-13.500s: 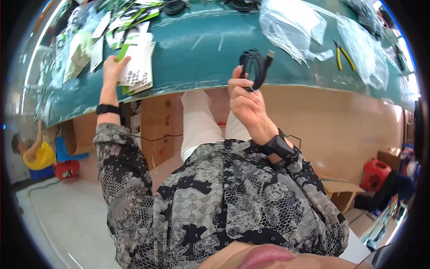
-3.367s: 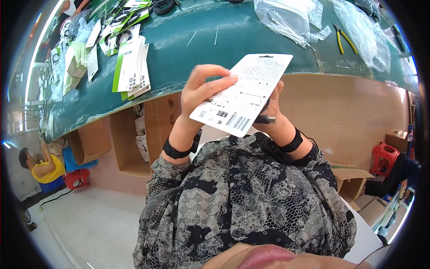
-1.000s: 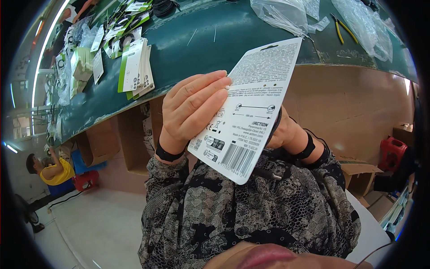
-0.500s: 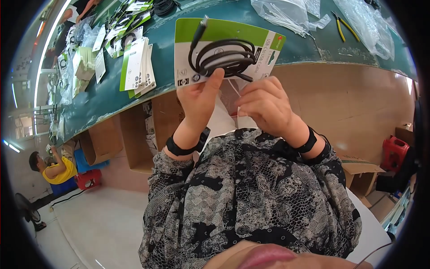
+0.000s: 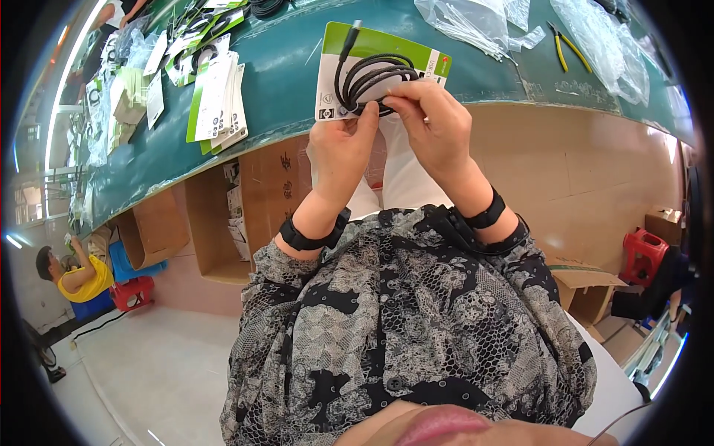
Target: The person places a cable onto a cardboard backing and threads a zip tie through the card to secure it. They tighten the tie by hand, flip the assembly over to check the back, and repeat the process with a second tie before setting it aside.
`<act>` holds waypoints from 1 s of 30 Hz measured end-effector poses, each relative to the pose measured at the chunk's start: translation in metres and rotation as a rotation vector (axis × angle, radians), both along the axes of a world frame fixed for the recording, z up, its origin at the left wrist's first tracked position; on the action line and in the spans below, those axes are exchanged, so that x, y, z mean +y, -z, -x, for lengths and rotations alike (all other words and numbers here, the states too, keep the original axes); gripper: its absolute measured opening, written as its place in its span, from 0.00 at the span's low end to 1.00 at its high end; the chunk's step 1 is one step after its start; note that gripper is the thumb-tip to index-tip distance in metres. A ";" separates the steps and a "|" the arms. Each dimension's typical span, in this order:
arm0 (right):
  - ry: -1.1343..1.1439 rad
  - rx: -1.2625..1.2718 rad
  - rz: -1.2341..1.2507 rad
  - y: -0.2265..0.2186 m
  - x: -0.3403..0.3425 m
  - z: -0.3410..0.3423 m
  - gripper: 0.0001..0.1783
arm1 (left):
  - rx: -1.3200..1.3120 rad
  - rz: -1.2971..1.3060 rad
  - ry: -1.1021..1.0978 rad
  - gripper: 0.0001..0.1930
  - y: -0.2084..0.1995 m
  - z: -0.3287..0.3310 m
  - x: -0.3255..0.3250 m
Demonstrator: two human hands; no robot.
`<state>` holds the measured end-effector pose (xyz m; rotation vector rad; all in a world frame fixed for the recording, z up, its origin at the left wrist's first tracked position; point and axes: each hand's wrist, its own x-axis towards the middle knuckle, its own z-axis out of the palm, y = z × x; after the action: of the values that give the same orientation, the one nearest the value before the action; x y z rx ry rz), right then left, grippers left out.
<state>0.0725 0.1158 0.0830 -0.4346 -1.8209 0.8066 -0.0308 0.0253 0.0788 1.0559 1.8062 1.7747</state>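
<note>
A coiled black cable [image 5: 375, 72] lies against a green and white backing card [image 5: 327, 78], held up over the front edge of the workbench. My left hand [image 5: 348, 149] grips the card's lower edge, its thumb pressing on the coil. My right hand [image 5: 435, 123] is closed at the coil's lower right, thumb and forefinger pinched on the cable. One metal-tipped plug [image 5: 352, 37] points up past the card's top edge. Whatever lies behind the card is hidden.
On the green bench [image 5: 297, 70], a stack of cards [image 5: 219, 100] lies to the left. White zip ties [image 5: 468, 33] in clear plastic and yellow-handled pliers [image 5: 569, 48] lie to the right. Cardboard boxes [image 5: 216, 215] stand below. A person in yellow [image 5: 89, 279] sits far left.
My right hand has moved up and left onto the coil; the thin white strip it held below the card no longer shows. The card has shifted slightly and tilted.
</note>
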 end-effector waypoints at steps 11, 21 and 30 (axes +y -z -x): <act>-0.061 0.044 0.508 0.006 -0.001 0.001 0.04 | -0.153 -0.030 0.001 0.08 0.017 0.004 0.011; 0.113 -0.148 0.017 0.013 0.001 -0.002 0.05 | -0.275 -0.062 0.040 0.08 0.020 0.006 0.015; 0.216 -0.282 -0.254 0.004 0.004 -0.005 0.05 | -0.532 -0.154 0.183 0.10 0.022 0.009 0.013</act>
<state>0.0777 0.1195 0.0786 -0.5894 -2.0618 0.3728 -0.0402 0.0386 0.0563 0.6828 1.2327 1.8764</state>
